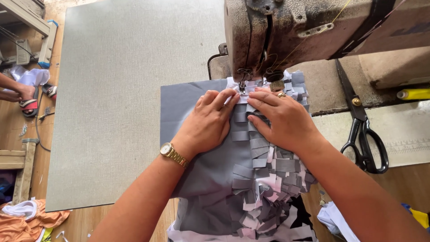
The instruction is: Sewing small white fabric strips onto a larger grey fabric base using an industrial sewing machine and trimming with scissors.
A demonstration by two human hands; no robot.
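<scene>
- the step in hand looks like feeding a row of small grey and white fabric strips [262, 154] under the needle of an old, worn sewing machine [286, 31], stitching them onto a grey cloth panel [188, 105].
- the left hand [210, 123] lies flat on the panel, palm down, fingers spread a little and fingertips pressing just beside the presser foot [242, 85]; it clamps on nothing, only holds the cloth down (a gold wristwatch [172, 153] sits on that wrist).
- the right hand [284, 118] lies flat too, index finger stretched along the strip row toward the foot, a ring on one finger; it presses rather than grips.
- the two hands sit close together, almost touching at the fingertips, with the strip seam running between them.
- the panel lies under both hands and trails back toward the person, heaped with overlapping strips near the table edge.
- the next move, as i judge it, calls for both hands to slide the cloth forward evenly, keeping the strips square and fingertips clear of the needle.
- black scissors [365, 134] lie well apart to the right.
</scene>
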